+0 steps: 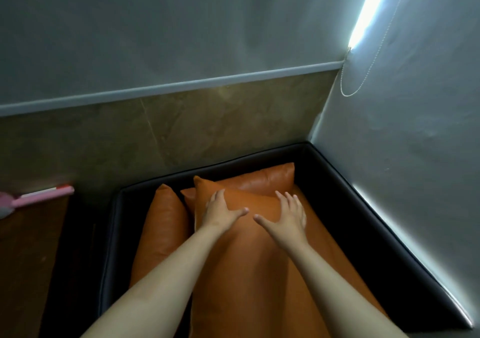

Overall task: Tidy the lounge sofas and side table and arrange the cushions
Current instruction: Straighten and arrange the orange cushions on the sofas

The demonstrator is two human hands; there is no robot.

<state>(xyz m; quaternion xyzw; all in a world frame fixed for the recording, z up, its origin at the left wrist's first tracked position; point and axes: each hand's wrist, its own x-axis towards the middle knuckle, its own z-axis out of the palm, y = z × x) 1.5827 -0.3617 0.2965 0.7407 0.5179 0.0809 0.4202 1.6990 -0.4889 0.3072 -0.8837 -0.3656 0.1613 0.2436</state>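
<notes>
A dark leather sofa [337,179] fills the corner, its seat covered in orange leather. An orange cushion [249,236] lies in front of me on the seat, its far edge leaning on a second orange cushion [265,179] against the backrest. A third orange cushion [163,223] stands along the left armrest. My left hand [220,211] and my right hand [288,217] both press flat on the upper part of the front cushion, fingers straight and spread, thumbs pointing toward each other.
A brown side table [28,254] stands left of the sofa with a pink object [39,196] at its far edge. Roller blinds [405,135] hang behind and to the right, a bead cord [348,88] looping in the corner. A tiled wall [181,135] runs behind the sofa.
</notes>
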